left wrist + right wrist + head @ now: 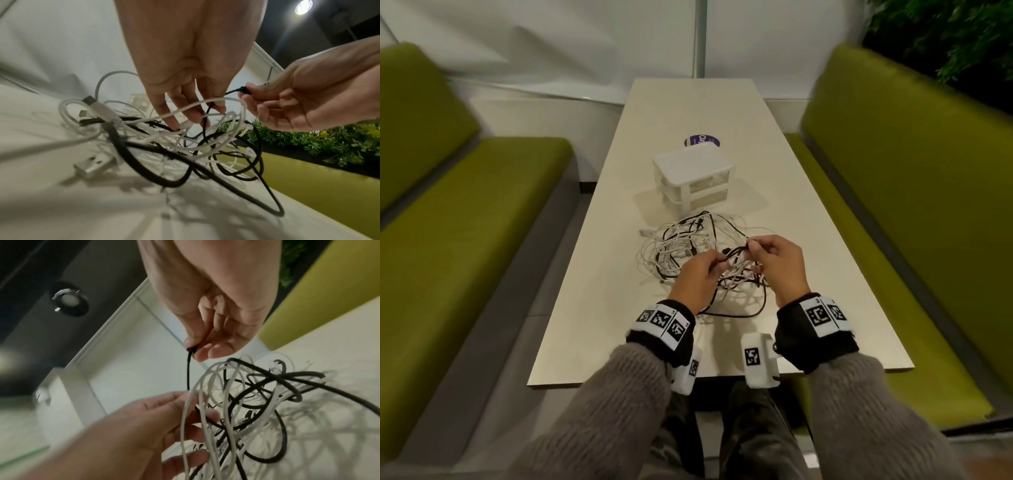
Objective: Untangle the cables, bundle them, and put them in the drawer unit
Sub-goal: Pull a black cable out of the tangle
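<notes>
A tangle of white and black cables (681,246) lies on the pale table (825,281), just in front of the small white drawer unit (693,171). My left hand (714,265) has its fingers curled into the near side of the tangle (185,146), with white loops and a black strand running through them. My right hand (751,246) pinches the end of a thin black cable (188,373) between thumb and forefinger and holds it up above the heap. That cable runs down from the right hand (193,348) to the left hand (195,410). The drawers look closed.
A round purple sticker (700,140) lies behind the drawer unit. Green benches (465,222) (911,205) flank the narrow table. A silver USB plug (92,167) sticks out of the tangle's left side. A plant hedge (962,41) stands at the far right.
</notes>
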{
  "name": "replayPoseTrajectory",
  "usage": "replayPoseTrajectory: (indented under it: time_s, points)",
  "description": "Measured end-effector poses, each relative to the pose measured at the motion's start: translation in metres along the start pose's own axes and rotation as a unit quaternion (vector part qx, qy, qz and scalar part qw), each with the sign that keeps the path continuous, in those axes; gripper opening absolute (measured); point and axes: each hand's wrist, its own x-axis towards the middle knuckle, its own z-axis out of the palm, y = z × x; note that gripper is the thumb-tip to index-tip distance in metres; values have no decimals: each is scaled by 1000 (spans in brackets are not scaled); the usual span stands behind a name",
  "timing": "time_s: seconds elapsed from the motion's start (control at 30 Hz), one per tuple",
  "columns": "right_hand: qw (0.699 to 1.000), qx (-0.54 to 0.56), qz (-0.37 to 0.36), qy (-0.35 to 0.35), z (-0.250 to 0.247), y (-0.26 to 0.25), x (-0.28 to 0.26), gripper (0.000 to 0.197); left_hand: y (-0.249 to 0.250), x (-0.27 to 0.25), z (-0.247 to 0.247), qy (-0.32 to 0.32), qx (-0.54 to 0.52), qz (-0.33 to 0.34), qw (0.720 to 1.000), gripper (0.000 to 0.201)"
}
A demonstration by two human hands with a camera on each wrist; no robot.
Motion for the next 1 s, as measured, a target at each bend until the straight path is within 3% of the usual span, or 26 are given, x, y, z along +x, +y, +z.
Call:
replayPoseTrajectory:
  time_s: [0.1, 0.2, 0.3, 0.37, 0.47, 0.57, 0.67, 0.87, 1.0]
  points:
    - [995, 93, 21, 15, -3, -1, -10, 9, -1, 0, 0, -2, 8, 20, 1000, 16]
    - [987, 159, 17, -5, -4, -5, -13, 9, 1, 3, -3, 40, -24, 48, 998, 13]
    - [994, 96, -15, -44, -3, -9, -10, 12, 5, 7, -3, 60, 15, 93, 994, 10]
    - [996, 73, -30, -34, 2, -12, -7, 11, 9, 7, -2, 71, 18, 109, 991, 10]
    - [996, 81, -26, -9, 10, -16, -2, 12, 14, 7, -2, 74, -48, 83, 993, 13]
    - [994, 105, -25, 20, 10, -28, 11, 18, 3, 6, -2, -10, -26, 35, 999, 14]
    - [988, 149, -37, 30, 0, -47, 25, 22, -14, 6, -9, -54, 11, 8, 998, 15]
    - [977, 204, -55, 15, 0, -49, 18, 20, -11, 21, -18, -8, 6, -10, 1000, 13]
    - [951, 308, -19, 0, -11, -49, 14, 19, -6, 19, -26, -26, -57, -10, 998, 8]
